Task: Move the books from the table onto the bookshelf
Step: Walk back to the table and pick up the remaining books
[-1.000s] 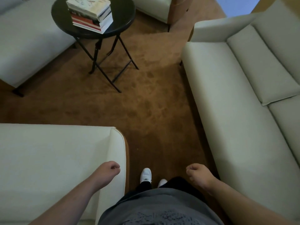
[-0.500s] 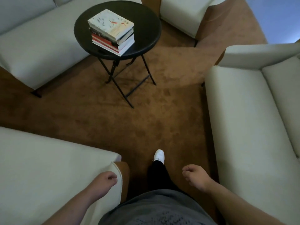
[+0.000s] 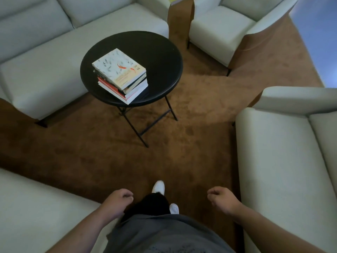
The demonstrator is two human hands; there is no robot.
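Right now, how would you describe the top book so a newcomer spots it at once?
On the brown carpet stands a round black table. A stack of books lies on it. The top book alone has a white cover, speckled with small dark marks and orange fish-like shapes.

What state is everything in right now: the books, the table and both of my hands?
white-topped stack of books: closed, lying flat on the table, untouched
round black folding table: upright, legs unfolded, carrying the stack
left hand: loosely curled, holding nothing
right hand: loosely curled, holding nothing
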